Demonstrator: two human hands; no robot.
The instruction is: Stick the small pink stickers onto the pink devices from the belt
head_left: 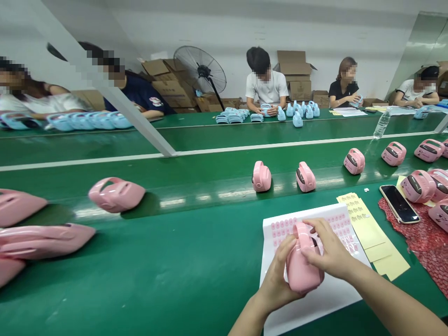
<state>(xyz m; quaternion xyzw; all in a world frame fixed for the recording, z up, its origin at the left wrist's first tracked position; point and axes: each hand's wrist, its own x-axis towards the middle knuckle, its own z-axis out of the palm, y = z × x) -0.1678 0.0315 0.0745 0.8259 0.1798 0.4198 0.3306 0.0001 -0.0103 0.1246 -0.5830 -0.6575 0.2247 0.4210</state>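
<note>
My left hand (276, 275) grips a pink plastic toy case (301, 267) from the left side and below. My right hand (327, 252) is curled over its top right, fingertips pressed near the handle. The case is held above a white sticker sheet (336, 224) printed with rows of small pink stickers, lying on the green table (175, 261).
Yellow backing sheets (367, 228) and a phone (399, 204) on red netting (423, 238) lie to the right. Pink cases stand on the belt (262, 176) (305, 177) (354, 161) and at far left (115, 194). Several people sit across with blue cases (297, 119). A water bottle (381, 124) stands far right.
</note>
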